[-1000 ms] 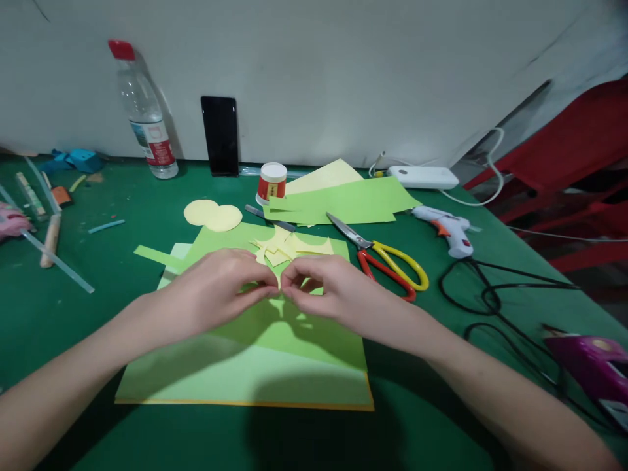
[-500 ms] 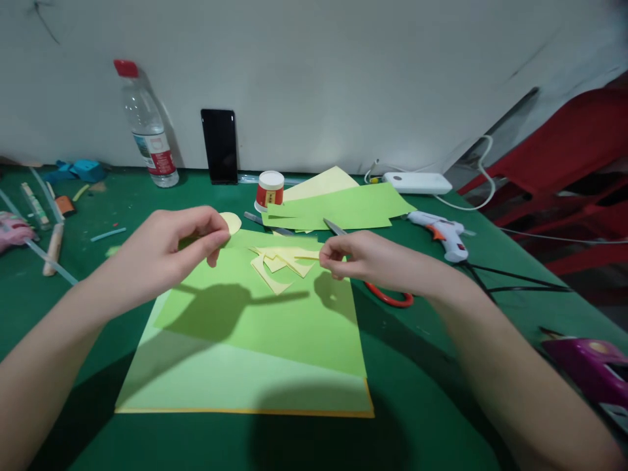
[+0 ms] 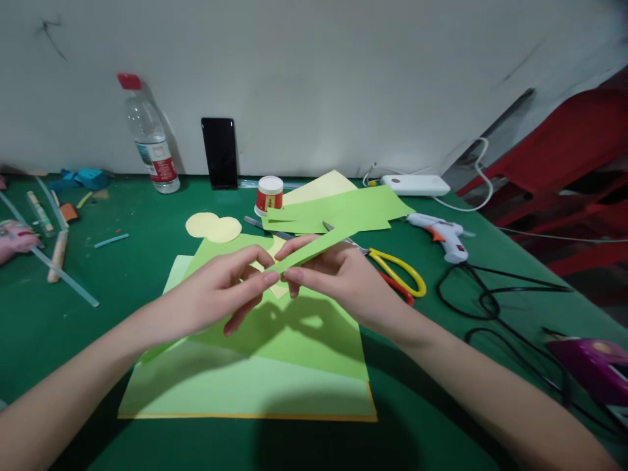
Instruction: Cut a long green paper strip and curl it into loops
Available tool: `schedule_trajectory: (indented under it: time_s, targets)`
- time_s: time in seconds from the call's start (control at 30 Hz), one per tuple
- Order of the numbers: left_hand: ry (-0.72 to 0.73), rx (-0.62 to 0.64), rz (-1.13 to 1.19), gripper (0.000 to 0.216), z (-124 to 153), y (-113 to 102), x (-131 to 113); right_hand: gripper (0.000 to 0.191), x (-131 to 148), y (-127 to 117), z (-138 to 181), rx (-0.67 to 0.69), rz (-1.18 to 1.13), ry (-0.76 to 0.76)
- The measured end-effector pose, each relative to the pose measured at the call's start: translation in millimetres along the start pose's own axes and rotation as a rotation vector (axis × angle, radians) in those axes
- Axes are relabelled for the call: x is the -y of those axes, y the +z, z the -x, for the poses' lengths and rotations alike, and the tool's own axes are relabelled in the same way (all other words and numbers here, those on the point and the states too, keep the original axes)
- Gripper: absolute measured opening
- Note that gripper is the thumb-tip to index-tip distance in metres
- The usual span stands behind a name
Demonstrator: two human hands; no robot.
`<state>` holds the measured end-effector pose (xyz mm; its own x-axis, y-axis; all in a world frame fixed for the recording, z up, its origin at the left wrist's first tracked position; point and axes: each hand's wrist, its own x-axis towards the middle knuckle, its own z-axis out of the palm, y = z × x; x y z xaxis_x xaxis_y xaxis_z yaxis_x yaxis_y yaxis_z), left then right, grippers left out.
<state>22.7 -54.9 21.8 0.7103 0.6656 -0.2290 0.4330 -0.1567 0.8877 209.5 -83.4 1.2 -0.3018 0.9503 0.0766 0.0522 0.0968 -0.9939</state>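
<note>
Both hands meet above a stack of green paper sheets [image 3: 294, 333]. A narrow light-green paper strip [image 3: 318, 246] is pinched between thumb and fingers of my left hand [image 3: 228, 284] and my right hand [image 3: 328, 265]. Its far end points up to the right, past my right hand. Behind my fingers lie pale yellow paper scraps [image 3: 279, 289], partly hidden. Two pale yellow paper circles [image 3: 223, 229] rest on the table beyond my left hand, one overlapping the other. Scissors with yellow and red handles [image 3: 400, 269] lie just past my right hand, blades partly covered.
More green sheets [image 3: 338, 210] lie at the back, near a red-and-white tub [image 3: 269, 193]. A white glue gun [image 3: 441, 234] with a looped black cord is at right. A phone [image 3: 220, 154] and a water bottle [image 3: 153, 147] stand by the wall. A magenta object [image 3: 591, 363] sits at right.
My left hand has let go of the yellow circle, now beside another circle on the table. Both hands have come together and taken hold of a green strip. The yellow scissor handle has come into view.
</note>
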Motion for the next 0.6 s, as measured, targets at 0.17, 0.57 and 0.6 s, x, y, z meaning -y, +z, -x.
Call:
schedule_trajectory:
  time_s: [0.17,0.57,0.6]
  targets:
    - [0.104,-0.023,-0.056,0.026,-1,5,-3,0.012,4,4,0,-0.018,-0.050,-0.023]
    - [0.129,-0.028,-0.152,0.024,-6,3,-2,0.014,1,-15,-2,-0.103,-0.093,0.034]
    - [0.134,-0.011,-0.155,0.025,-6,1,-2,0.013,2,-20,-3,-0.128,-0.108,0.030]
